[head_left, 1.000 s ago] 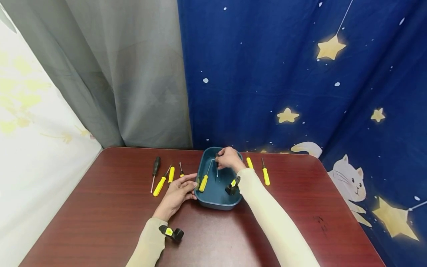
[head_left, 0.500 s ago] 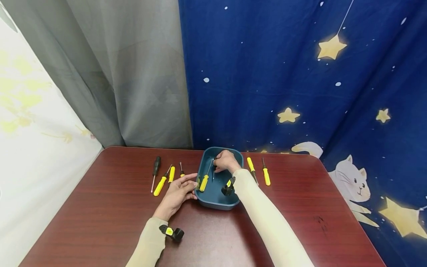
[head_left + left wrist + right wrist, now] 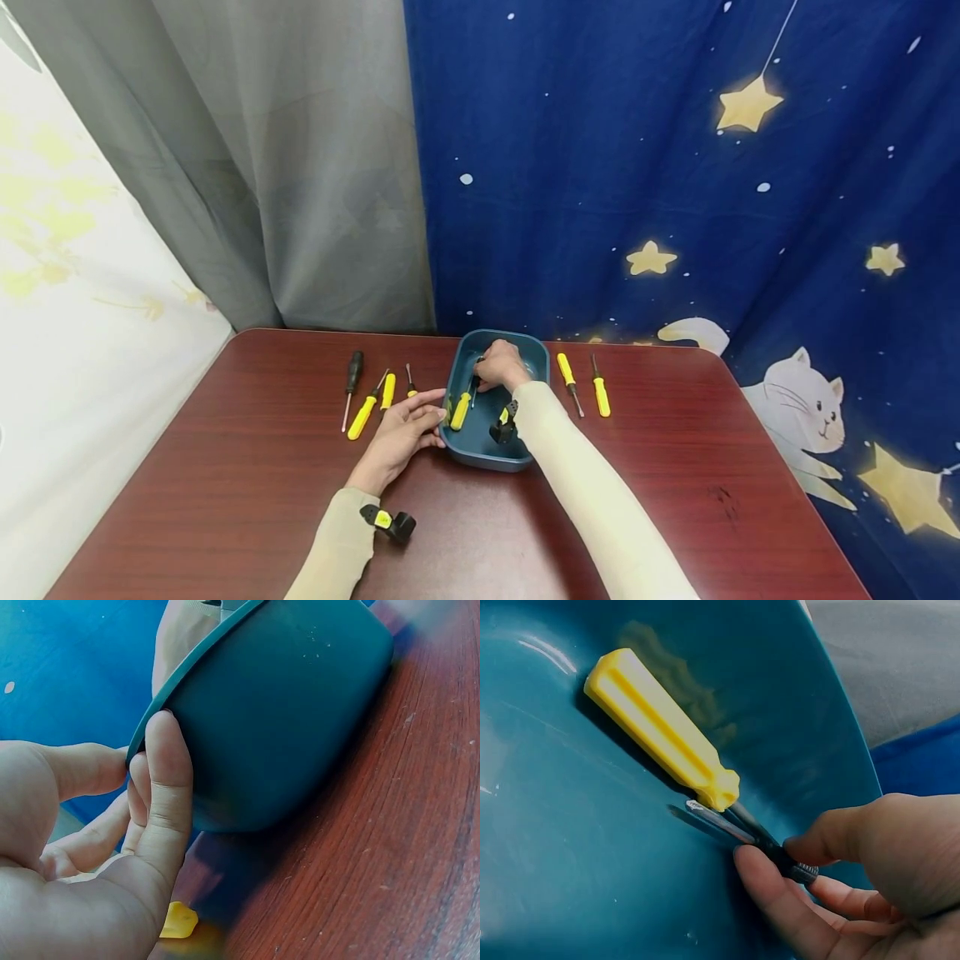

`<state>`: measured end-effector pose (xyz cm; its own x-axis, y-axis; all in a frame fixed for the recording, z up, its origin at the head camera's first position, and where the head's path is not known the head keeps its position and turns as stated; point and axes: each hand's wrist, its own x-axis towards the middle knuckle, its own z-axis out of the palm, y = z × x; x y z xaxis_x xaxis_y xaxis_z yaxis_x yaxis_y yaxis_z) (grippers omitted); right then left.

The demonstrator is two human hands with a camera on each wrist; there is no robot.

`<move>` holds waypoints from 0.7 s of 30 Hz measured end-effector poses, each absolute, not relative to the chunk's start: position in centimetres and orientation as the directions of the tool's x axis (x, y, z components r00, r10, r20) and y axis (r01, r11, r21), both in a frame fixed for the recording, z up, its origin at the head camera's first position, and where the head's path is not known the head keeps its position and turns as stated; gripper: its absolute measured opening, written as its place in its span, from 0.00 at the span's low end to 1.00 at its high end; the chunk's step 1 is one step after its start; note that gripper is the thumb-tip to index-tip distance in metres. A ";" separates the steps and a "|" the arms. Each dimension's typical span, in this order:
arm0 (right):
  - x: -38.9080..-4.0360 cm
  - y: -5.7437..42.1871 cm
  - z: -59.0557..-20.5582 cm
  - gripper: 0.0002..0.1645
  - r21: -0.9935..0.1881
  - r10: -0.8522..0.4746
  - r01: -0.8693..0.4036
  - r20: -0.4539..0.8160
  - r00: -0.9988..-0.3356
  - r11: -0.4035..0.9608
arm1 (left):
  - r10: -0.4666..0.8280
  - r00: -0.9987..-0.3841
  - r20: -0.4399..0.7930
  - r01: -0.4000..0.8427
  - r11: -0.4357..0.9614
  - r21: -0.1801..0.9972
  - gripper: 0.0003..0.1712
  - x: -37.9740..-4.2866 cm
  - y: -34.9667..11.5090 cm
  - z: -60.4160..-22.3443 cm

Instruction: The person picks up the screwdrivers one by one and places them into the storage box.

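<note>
A blue-green plastic bin (image 3: pixel 491 461) stands at the back middle of the table. My left hand (image 3: pixel 401 435) pinches its left rim, thumb and fingers on either side of the wall (image 3: pixel 277 712) in the left wrist view. Inside the bin, my right hand (image 3: pixel 501 367) pinches the short black handle of a small screwdriver (image 3: pixel 784 861); its silver tip points toward the near end. Right beside it lies a yellow-handled screwdriver (image 3: pixel 656 724) along the bin's left side, handle toward me. My right fingers hide part of the black handle and the yellow screwdriver's far end.
Left of the bin lie a black-handled screwdriver (image 3: pixel 355 372) and several yellow ones, one (image 3: pixel 362 417) nearest me, another (image 3: pixel 411 390) partly behind my left hand. Two yellow-handled screwdrivers (image 3: pixel 567 377) lie on the right. Curtains (image 3: pixel 525 208) hang behind the table (image 3: pixel 675 483).
My right hand has moved left and slightly down in the bin, bringing the small black screwdriver beside the yellow one. My left hand keeps its grip on the rim.
</note>
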<state>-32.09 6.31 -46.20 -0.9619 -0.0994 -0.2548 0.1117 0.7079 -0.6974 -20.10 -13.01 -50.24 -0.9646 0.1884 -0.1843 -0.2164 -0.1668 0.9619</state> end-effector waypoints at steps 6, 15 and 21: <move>-32.3 5.9 -46.4 0.27 -0.670 -0.059 0.163 -0.295 -0.954 0.724 | 0.191 -0.963 -0.192 -0.225 -0.168 0.960 0.28 -20.1 -13.1 -50.2; -32.5 5.9 -46.7 0.25 -0.662 -0.049 0.183 -0.316 -0.947 0.727 | 0.197 -0.962 -0.190 -0.222 -0.158 0.962 0.28 -20.1 -13.1 -50.2; -32.6 5.9 -46.5 0.24 -0.683 -0.047 0.199 -0.324 -0.945 0.703 | 0.193 -0.962 -0.191 -0.223 -0.159 0.962 0.28 -20.1 -13.1 -50.2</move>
<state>-32.59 5.92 -46.50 -0.9448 -0.0470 -0.3241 0.1994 0.7027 -0.6830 -20.13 -13.09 -50.19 -0.9624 0.1931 -0.1908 -0.2227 -0.1592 0.9618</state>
